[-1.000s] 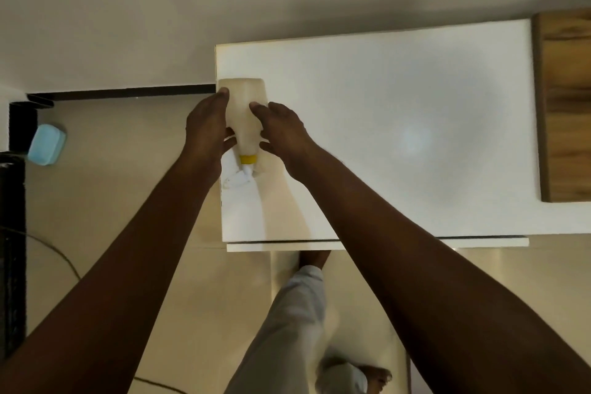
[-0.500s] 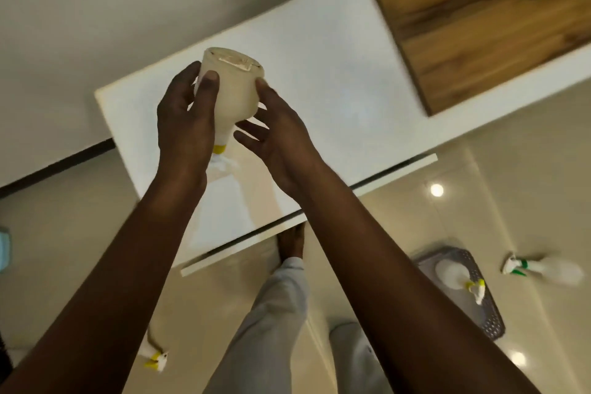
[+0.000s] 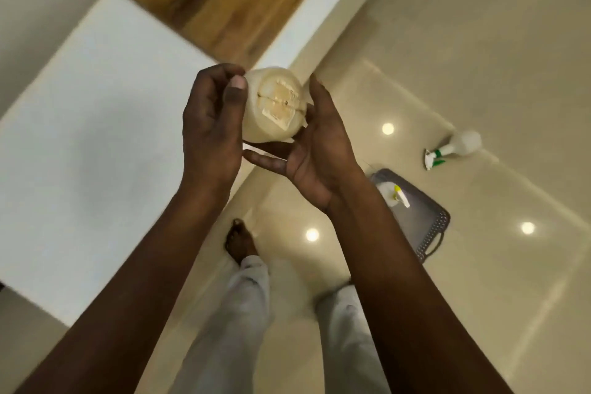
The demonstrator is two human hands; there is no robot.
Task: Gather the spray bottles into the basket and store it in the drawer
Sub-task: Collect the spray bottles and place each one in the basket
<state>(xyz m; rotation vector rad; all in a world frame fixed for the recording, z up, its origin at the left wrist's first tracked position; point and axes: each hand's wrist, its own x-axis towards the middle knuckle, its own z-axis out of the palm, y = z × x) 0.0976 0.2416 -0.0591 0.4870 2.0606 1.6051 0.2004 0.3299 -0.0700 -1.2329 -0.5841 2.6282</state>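
Left hand (image 3: 211,125) grips the spray bottle (image 3: 275,109), base toward us, above the tabletop (image 3: 96,137) edge; right hand (image 3: 316,150) cradles it underneath on straight fingers. We judge it light, stiff, slippery: grip the body.

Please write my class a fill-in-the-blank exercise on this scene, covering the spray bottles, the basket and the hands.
1. While the left hand and right hand hold a cream spray bottle, the number of bottles showing in the grey basket is ____.
2. The basket stands on the ____.
3. The bottle in the basket has a ____ collar.
4. The spray bottle lying outside the basket has ____ trim on its head.
Missing words: one, floor, yellow, green.
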